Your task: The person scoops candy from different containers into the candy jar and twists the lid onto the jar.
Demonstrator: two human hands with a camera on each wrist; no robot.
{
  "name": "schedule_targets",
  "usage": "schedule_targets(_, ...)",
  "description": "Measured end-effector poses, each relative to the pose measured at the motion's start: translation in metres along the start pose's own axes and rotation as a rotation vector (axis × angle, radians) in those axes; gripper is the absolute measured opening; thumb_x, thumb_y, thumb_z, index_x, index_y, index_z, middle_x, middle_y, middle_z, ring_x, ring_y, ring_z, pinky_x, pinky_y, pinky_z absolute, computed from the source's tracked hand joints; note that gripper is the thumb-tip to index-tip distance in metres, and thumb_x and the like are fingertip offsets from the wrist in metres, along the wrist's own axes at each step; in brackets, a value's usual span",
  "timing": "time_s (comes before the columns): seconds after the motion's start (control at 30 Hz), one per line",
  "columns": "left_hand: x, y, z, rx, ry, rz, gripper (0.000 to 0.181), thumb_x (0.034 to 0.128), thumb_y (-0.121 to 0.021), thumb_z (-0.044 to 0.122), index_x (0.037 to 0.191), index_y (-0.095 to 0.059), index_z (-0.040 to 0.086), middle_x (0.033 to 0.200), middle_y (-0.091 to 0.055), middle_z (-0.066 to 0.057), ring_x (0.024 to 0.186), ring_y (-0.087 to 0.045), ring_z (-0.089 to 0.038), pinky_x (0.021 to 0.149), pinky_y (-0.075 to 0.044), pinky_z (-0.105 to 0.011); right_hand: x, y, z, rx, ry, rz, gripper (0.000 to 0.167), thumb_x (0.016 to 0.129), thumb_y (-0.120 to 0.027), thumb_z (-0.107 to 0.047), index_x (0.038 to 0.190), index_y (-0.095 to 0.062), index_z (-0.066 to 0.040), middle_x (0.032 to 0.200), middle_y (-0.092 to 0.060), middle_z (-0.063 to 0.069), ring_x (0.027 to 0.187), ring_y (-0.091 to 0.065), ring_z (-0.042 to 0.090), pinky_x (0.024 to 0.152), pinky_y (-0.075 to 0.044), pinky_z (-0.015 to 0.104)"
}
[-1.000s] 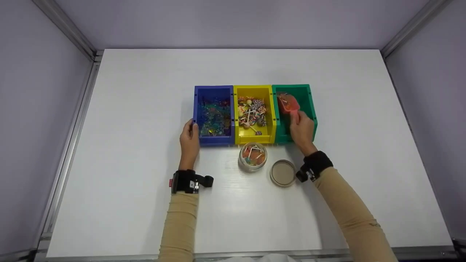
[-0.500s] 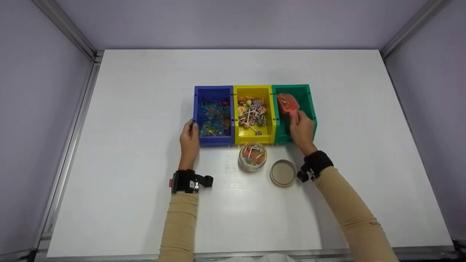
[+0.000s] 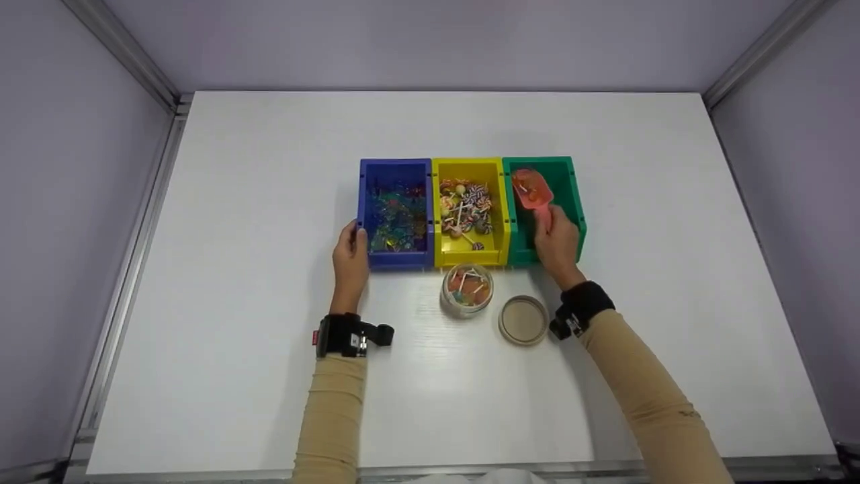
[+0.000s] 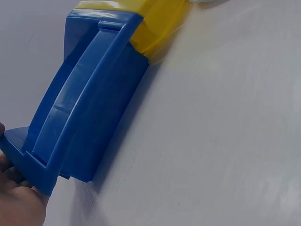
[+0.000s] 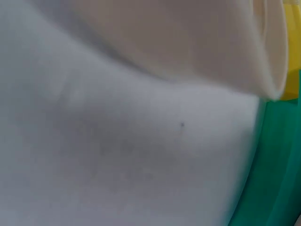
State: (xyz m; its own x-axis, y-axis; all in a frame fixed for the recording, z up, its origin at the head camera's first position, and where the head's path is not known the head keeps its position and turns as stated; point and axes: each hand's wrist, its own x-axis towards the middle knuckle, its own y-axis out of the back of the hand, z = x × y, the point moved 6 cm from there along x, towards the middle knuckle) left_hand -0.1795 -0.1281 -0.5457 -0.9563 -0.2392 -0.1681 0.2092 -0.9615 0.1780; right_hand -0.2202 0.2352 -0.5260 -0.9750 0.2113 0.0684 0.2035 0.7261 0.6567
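Moved over the last second: one pink scoop (image 3: 534, 189), its bowl tipped further into my head view and more of its handle showing. Both hands and the other pieces stand as they did.

Item, right hand (image 3: 559, 245): fingers wrapped round the scoop's handle, a narrow hold. Scoop bowl just beyond the fingers, carrying a few orange pieces and a short white bit too small for me to name.

Item, green bin (image 3: 523, 257): round and beneath that grip, the scoop within its outline; how deep, I cannot tell.

Item, yellow bin (image 3: 471, 257): left of the grip, side against the green one; holds lollipops (image 3: 474, 198), some striped.

Item, blue bin (image 3: 401, 259): next leftward, touching the yellow; holds translucent coloured pieces (image 3: 396, 218).

Item, left hand (image 3: 350, 265): at the blue bin's outer side near the front corner, thumb and fingers holding its wall between them, as my left wrist view confirms.

Item, jar (image 3: 463, 311): nearer me and left of the right-hand grip, uncapped, with orange pieces and white sticks.

Item, beige lid (image 3: 524, 320): between jar and right wrist strap (image 3: 586, 304), lying flat.
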Motion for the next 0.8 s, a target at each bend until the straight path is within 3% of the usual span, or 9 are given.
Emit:
schedule_targets(0.23, 0.0, -0.001, 0.0, 0.009, -0.023, -0.005, 0.045, 0.1046, -0.04, 0.019, 0.144, -0.038, -0.004, 0.146, -0.045, -0.023, 0.139, -0.042, -0.032, 0.117, -0.037, -0.044, -0.002, 0.001, 0.002, 0.021, -0.015, 0.01, 0.037, 0.103, -0.047, -0.026, 0.122, -0.055, 0.004, 0.096, -0.06, 0.022, 0.088, -0.053, 0.03, 0.081, -0.048, 0.036)
schedule_targets(0.8, 0.002, -0.001, -0.004, -0.009, -0.03, 0.001, 0.046, 0.1045, -0.04, 0.02, 0.144, -0.037, -0.004, 0.147, -0.044, -0.023, 0.139, -0.042, -0.032, 0.117, -0.037, -0.044, -0.011, 0.01, 0.003, 0.086, 0.051, 0.073, 0.032, 0.102, -0.049, -0.021, 0.118, -0.058, 0.005, 0.079, -0.051, 0.014, 0.078, -0.049, 0.02, 0.067, -0.035, 0.013)
